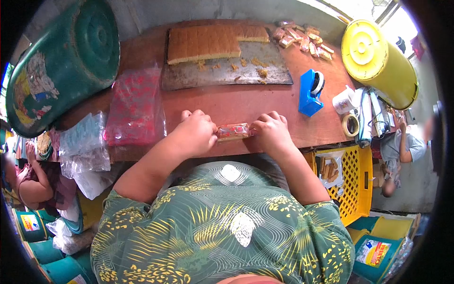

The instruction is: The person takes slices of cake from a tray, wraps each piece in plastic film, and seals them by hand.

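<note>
A wrapped piece of cake (233, 132) in clear plastic with red print lies at the table's near edge, between my two hands. My left hand (198, 130) has its fingers closed on the left end of the wrapper. At the right end, my right hand (269, 128) pinches the wrapper's other end. Beyond them a dark baking tray (213, 75) holds a slab of brown-topped sponge cake (203, 45), cut away at its front right, with crumbs on the bare metal. Red-printed plastic wrappers (135, 106) lie left of my left hand.
A blue tape dispenser (309, 94) stands right of the tray, below a pile of wrapped cakes (305, 40). Green (66, 61) and yellow (378, 59) barrels flank the table. A yellow crate (352, 184) sits at lower right. Other people are at both sides.
</note>
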A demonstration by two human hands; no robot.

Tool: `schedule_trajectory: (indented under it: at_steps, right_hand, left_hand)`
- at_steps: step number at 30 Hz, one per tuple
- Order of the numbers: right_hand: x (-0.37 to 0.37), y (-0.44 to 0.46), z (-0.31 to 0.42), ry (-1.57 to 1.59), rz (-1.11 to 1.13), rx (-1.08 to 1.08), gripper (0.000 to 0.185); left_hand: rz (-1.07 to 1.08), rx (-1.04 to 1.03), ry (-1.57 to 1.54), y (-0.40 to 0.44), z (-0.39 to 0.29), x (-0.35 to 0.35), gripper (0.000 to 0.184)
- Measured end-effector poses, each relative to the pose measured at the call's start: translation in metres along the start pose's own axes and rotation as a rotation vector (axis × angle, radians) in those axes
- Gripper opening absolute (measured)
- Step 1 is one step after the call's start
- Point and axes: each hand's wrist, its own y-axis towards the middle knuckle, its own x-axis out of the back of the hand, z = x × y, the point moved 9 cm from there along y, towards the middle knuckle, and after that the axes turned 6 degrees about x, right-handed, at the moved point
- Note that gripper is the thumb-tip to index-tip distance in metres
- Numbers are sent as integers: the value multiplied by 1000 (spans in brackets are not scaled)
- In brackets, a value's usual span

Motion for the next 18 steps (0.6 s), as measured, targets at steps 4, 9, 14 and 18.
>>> schedule_trajectory:
  at_steps: [4, 9, 14, 18]
  right_hand:
    - [-4, -4, -2, 28, -6, 9, 14]
    - [-9, 3, -5, 46, -60, -39, 8]
    - [-10, -18, 21, -39, -71, 29, 28]
    - [-17, -38, 37, 49, -46, 31, 65]
  left_hand:
    - [-205, -128, 118, -11, 1, -21, 14]
    - [-231, -33, -13, 11, 12, -3, 9]
    - [-459, -30, 36, 0, 10, -21, 26]
    - [-440, 71, -473, 0, 13, -32, 45]
